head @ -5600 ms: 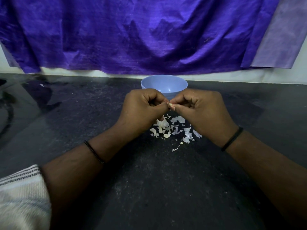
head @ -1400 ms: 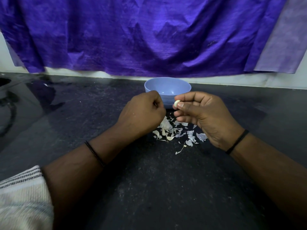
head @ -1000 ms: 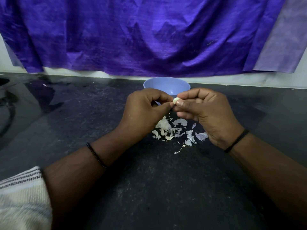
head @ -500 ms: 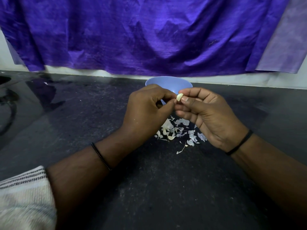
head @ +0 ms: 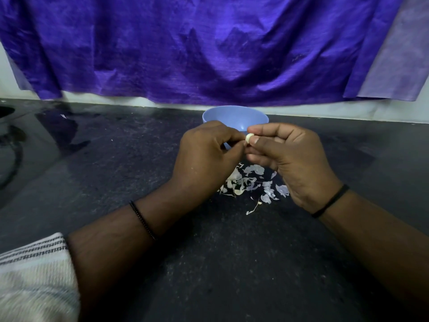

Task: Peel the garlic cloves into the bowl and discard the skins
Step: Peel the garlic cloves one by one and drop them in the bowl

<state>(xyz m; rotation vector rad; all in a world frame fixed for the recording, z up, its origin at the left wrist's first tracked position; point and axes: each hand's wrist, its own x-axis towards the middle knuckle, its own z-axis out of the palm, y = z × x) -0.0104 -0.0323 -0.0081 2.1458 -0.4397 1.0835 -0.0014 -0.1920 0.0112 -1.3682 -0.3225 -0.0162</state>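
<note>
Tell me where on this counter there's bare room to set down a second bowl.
Bare counter lies between the forearms, below the garlic skins. More lies left of the left hand and right of the right hand. It is crowded from the blue bowl down through both hands, the clove and the skins.

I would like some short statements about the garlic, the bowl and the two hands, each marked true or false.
1. The right hand pinches a garlic clove. True.
2. The blue bowl stands nearer to the person than the hands. False: it stands behind them.
3. The garlic skins lie on the dark counter. True.
4. The left hand lies flat on the counter. False: its curled fingers meet the clove.
</note>
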